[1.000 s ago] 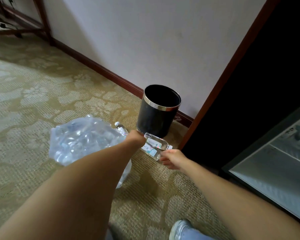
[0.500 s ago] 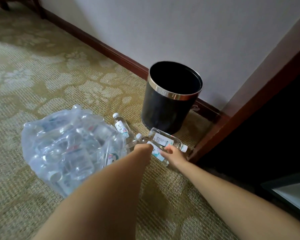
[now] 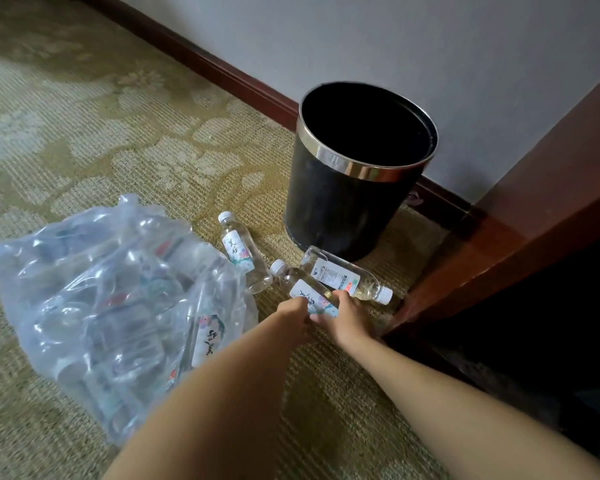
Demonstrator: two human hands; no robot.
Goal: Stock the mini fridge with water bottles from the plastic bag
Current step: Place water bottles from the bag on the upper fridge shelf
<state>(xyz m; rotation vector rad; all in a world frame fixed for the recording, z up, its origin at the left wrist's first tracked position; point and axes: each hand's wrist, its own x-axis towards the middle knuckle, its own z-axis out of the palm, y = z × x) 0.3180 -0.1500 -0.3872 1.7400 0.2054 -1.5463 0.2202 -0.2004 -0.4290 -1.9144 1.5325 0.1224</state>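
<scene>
On the floor [image 3: 153,150] between bag [image 3: 111,296] and bin [image 3: 347,202], both hands grip the near bottle [image 3: 300,284]: left hand [image 3: 293,311] curled at its label, right hand [image 3: 349,317] round its base. A second bottle [image 3: 343,276] lies just behind; a third bottle [image 3: 241,249] lies beside the bag.

The plastic bag [image 3: 94,292] is thin, clear, crinkled, glossy film. Each water bottle [image 3: 298,285] is clear shiny plastic with a smooth label. The waste bin [image 3: 329,209] is matt black with a polished metal rim. The carpet [image 3: 118,140] is rough and woven, and the skirting board [image 3: 222,74] is glossy dark wood.
</scene>
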